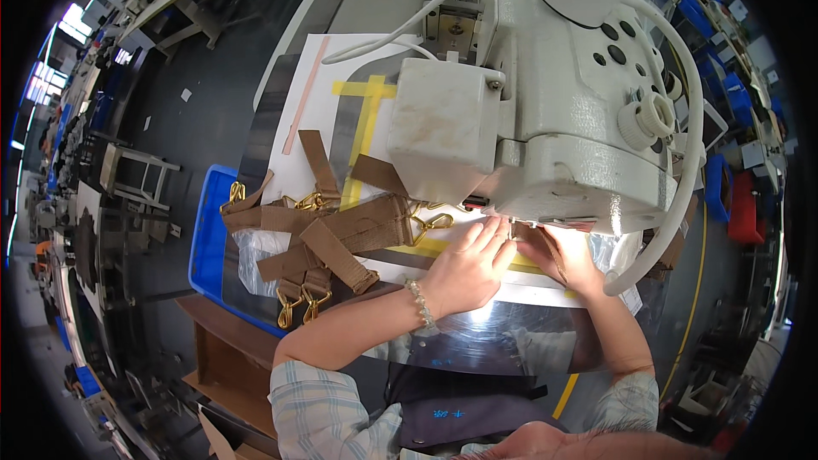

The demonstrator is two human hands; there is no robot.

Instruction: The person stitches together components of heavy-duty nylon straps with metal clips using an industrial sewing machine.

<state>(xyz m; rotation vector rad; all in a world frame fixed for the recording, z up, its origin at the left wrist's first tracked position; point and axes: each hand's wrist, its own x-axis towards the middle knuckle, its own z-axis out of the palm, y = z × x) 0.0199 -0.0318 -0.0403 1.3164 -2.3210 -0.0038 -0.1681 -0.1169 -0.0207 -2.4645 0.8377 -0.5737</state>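
Under the head of a large white sewing machine [579, 94], my left hand [469, 264] lies with fingers stretched forward beside the needle area; its fingertips partly hide what they touch. My right hand [567, 260] grips a brown webbing strap [537, 243] just below the machine head, its fingertips partly out of sight. Left of my hands, several brown straps [332, 247] with gold metal hooks [430, 221] lie in a heap over the white work sheet [302, 77], which carries yellow tape [366, 119] and a thin pink strip.
A blue tray [204, 247] sits at the table's left, near a clear plastic bag [260, 268]. A white cable [690, 162] loops down at the right. A brown wooden box [221, 358] stands at lower left. Benches, stools and blue bins line both sides of the room.
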